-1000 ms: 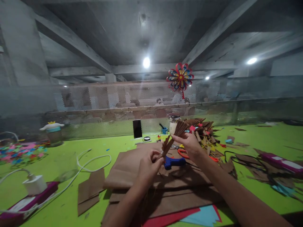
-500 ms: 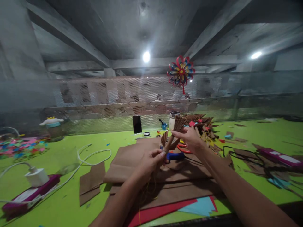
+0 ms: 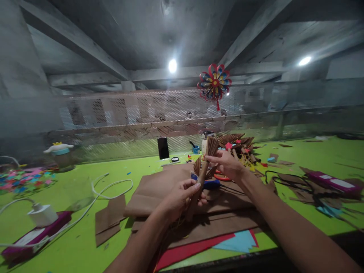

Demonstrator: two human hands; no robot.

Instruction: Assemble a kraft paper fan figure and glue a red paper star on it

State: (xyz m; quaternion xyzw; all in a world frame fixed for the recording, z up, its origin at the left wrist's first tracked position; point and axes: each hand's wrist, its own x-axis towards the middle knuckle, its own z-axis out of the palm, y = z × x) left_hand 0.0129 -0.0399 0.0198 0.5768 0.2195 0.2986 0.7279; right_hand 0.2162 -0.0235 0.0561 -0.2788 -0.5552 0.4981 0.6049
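Note:
A pleated brown paper fan [image 3: 211, 146] on a rolled paper stem [image 3: 202, 173] stands tilted between my hands, above stacked brown paper. My left hand [image 3: 182, 195] is closed round the lower stem, thumb on top. Higher up, just below the pleats, my right hand [image 3: 226, 163] pinches the stem between thumb and fingers. Smaller pleated folds [image 3: 197, 165] show beside the stem. Behind it lies a blue tool [image 3: 212, 184] that looks like a glue gun, partly hidden by my left hand. Red-orange handles [image 3: 221, 176], probably of scissors, sit under my right hand.
Brown paper sheets [image 3: 153, 193] cover the middle of the green table. A pile of pleated fans [image 3: 236, 142] stands behind my right hand. Power strips [image 3: 335, 182] lie at both sides, with a white cable [image 3: 113, 196] on the left. A phone [image 3: 163, 148] stands at the back.
The fan has turned more upright and narrower to my view. My right hand has shifted slightly on the stem, and the left fingers have spread below it. The whole view has shifted a little.

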